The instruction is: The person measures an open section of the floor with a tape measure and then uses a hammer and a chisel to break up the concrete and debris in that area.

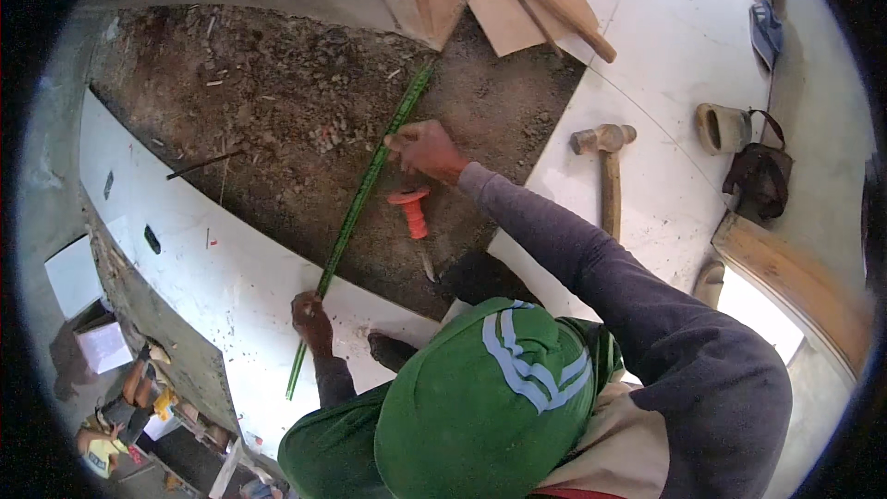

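Observation:
Neither my left hand nor my right hand shows. Below me a person in a green cap (480, 397) bends over a dark patch of bare, rubbly ground (249, 83) among white tiles. Their left hand (311, 319) grips the lower part of a long green straightedge (356, 203) over the white tile edge (259, 286); their right hand (425, 150) touches it higher up, fingers bent. A chisel with a red guarded handle (411, 212) lies on the ground below that hand. A hammer (610, 176) with a wooden handle rests on the tiles to the right.
Wooden boards (517, 9) and a long-handled tool (554, 5) lie at the top. A pale container (723, 129), a dark bag (753, 180) and a curved wooden piece (785, 286) are at the right. Mixed clutter (139, 407) lies at lower left.

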`<state>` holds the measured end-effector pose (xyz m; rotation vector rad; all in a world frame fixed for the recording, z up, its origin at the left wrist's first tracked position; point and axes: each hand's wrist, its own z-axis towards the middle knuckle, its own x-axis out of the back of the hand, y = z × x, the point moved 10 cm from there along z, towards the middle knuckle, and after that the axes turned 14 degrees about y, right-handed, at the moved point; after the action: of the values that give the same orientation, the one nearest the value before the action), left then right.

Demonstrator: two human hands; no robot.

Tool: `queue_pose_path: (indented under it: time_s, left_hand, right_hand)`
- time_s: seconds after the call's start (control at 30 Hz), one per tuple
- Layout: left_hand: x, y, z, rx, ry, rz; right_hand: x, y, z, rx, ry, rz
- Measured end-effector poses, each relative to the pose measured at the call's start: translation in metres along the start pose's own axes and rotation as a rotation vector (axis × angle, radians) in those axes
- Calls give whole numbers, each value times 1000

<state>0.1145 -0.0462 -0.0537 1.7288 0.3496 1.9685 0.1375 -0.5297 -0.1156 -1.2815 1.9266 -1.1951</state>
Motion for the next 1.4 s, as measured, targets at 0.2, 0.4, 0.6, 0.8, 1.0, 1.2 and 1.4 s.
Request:
queue_pose_path:
  time_s: [0.2,0.4,0.6,0.8,1.0,1.2,1.4]
  left_hand:
    - [64,-113,-46,188,119,0]
    - [69,-129,-41,104,133,92]
    - [130,-208,-48,26,196,323]
    - [119,-245,-35,367,210,252]
    - [133,-270,-93,678,406,-94]
    - [144,-216,-59,499,509,220]
    - [121,-127,24,374,462,-37]
  right_hand:
    - [19,-39,-54,233,163,-50]
    - [175,-68,-105,568,702,-523]
    - [277,-155,-30,839,968,-1234]
    - [309,-131,40,325,688,-1360]
    - [305,-120,-42,424,828,-1075]
    - [169,-113,-126,621,430,-1110]
    - [106,-104,-87,782,266,-1070]
